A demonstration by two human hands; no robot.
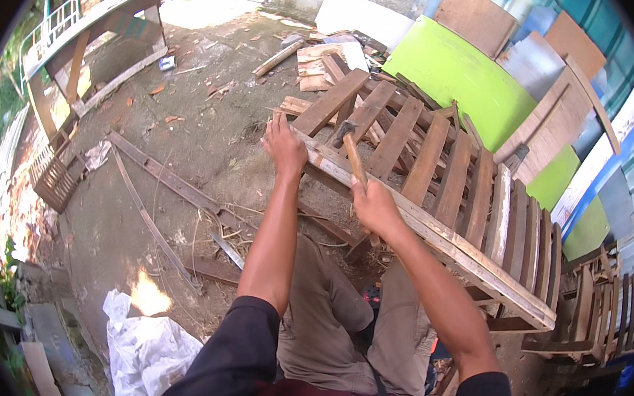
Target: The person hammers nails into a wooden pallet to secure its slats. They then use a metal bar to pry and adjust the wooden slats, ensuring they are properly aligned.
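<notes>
A slatted wooden bench frame [450, 181] stretches from the middle of the view to the lower right. Its front rail [421, 216] is pale and worn, while most slats are brown. My left hand [285, 147] is closed around the rail's left end, fingers curled over the corner. In my right hand [376, 208] is a hammer [354, 156], gripped by its wooden handle. The hammer's dark head is over the rail, close to the first slats; whether it touches the wood I cannot tell.
Wood scraps [317, 66] and a green panel [467, 79] are beyond the frame. Long strips [161, 173] lie on the ground at left, near a plastic crate [55, 175]. A white sack [145, 349] sits lower left. Another slatted wooden piece [593, 313] stands at right.
</notes>
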